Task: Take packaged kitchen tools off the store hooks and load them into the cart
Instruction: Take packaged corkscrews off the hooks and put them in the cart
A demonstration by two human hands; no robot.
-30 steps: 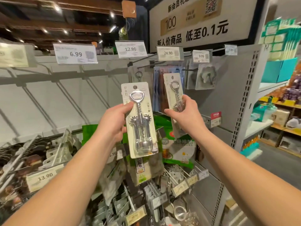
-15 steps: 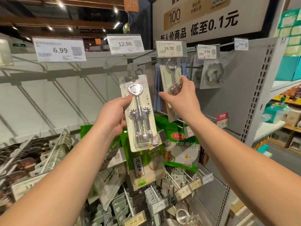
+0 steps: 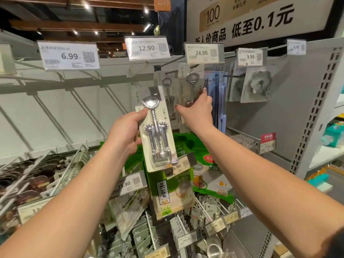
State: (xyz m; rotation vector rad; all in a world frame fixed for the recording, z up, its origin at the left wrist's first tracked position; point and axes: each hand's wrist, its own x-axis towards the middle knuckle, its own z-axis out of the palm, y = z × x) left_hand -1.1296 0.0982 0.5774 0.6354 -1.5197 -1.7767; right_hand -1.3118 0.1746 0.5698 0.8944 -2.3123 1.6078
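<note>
My left hand (image 3: pixel 126 135) grips a carded silver winged corkscrew (image 3: pixel 158 138) by its left edge, upright in front of the hook wall. My right hand (image 3: pixel 197 110) reaches further up and pinches a second carded corkscrew (image 3: pixel 188 86) between thumb and fingers, with the card's top just under the 24.90 price tag (image 3: pixel 202 54). A third corkscrew pack (image 3: pixel 165 81) hangs behind the two, below the 12.90 tag (image 3: pixel 147 49). The cart is out of view.
Blue flat packs (image 3: pixel 216 101) and a grey flower-shaped item (image 3: pixel 258 86) hang to the right. Green paper packs (image 3: pixel 210 175) and rows of tagged hooks (image 3: pixel 214 224) jut out below my arms. Dark packaged goods (image 3: pixel 28 179) fill the lower left. A perforated shelf post (image 3: pixel 312 116) stands at the right.
My right hand has carried the second corkscrew pack up and away, toward the hook under the 24.90 tag. My left hand keeps its pack at about the same spot.
</note>
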